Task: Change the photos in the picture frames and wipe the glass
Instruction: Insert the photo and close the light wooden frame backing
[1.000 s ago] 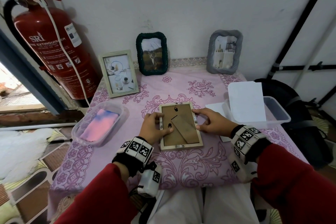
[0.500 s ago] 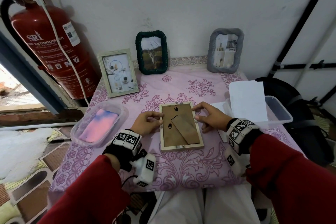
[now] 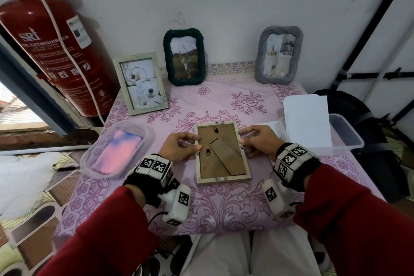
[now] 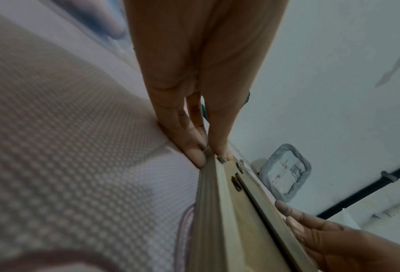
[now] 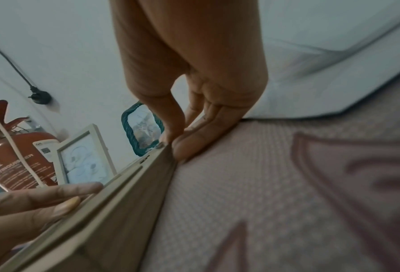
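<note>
One wooden frame (image 3: 221,152) lay face down mid-table; three more frames stood behind. The left hand (image 3: 179,147) pinched its left edge, the right hand (image 3: 259,141) its right. Two plastic tubs flanked it.

You face a plain white wall (image 3: 246,2), scuffed in spots. A small table under a pink floral cloth (image 3: 224,105) stands against it. At your left hangs 1 red fire extinguisher (image 3: 56,51); beyond it, possibly a daylit doorway (image 3: 15,112).
</note>
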### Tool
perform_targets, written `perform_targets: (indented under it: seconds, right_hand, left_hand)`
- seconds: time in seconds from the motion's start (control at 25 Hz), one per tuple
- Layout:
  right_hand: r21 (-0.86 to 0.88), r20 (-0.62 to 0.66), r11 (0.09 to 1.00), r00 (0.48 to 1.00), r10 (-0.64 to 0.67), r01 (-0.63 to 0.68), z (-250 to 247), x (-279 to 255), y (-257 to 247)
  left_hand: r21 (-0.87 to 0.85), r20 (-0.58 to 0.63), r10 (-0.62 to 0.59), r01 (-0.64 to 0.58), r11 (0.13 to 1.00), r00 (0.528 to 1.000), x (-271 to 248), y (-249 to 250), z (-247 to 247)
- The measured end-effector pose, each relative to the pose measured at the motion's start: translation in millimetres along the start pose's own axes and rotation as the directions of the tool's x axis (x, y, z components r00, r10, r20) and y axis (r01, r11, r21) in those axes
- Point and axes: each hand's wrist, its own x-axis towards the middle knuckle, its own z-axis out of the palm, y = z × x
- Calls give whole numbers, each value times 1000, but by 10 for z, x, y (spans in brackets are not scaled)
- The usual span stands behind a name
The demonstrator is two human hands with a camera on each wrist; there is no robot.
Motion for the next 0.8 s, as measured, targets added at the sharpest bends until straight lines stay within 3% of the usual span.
perform_targets:
  seconds: [0.16, 0.28, 0.4, 0.52, 0.64, 0.8]
  right_hand:
    - [-87, 14, 995, 998, 55, -54, -6, 35, -82]
    - [-249, -17, 967, 999, 43, -46, 20, 53, -163]
    - [-444, -63, 890, 987, -145, 102, 72, 2, -171]
    - [-544, -26, 794, 941, -339, 271, 113, -110, -122]
    - [-562, -25, 750, 899, -437, 349, 111, -167, -76]
    - [-614, -35, 701, 874, -484, 363, 164, -177, -55]
  left_hand:
    - [59, -34, 43, -41, 997, 999, -3, -30, 34]
    - [69, -35, 43, -40, 997, 998, 9, -39, 29]
    - [61, -37, 37, -34, 998, 999, 12, -40, 24]
    - [78, -40, 50, -47, 996, 998, -7, -39, 32]
    - [72, -34, 50, -47, 996, 998, -66, -30, 27]
    - [174, -130, 132, -108, 979, 983, -146, -39, 50]
